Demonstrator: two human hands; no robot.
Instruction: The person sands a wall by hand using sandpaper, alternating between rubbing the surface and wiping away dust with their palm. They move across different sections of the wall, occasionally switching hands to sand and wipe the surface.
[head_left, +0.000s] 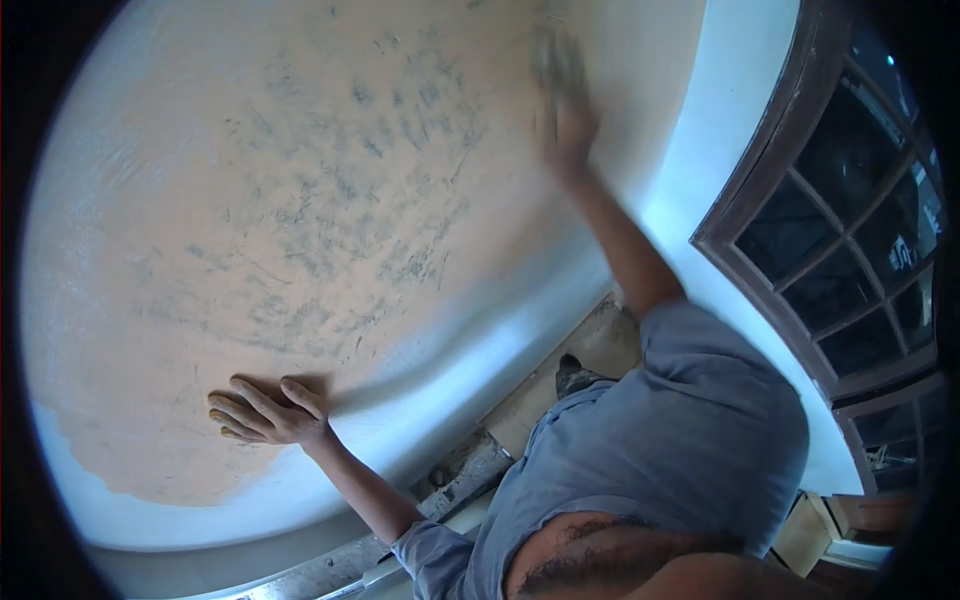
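Note:
My left hand (268, 412) lies with its fingers spread on the lower part of a tan patch on the wall (180, 330). Nothing shows in that hand, and its fingertips are stained yellowish brown. Higher up, towards the right side of the patch, my right hand (567, 110) is at the wall surface. It is smeared by motion; its fingers look stretched out, but I cannot make out whether something is under them. Dark scuffs and smudges cover the middle of the tan patch between the two hands.
A brown-framed window (850, 225) with several panes stands at the right. White wall (735, 90) lies between it and the patch. Below runs a dirty ledge (470, 465), with a dark shoe (572, 376) on the floor near it.

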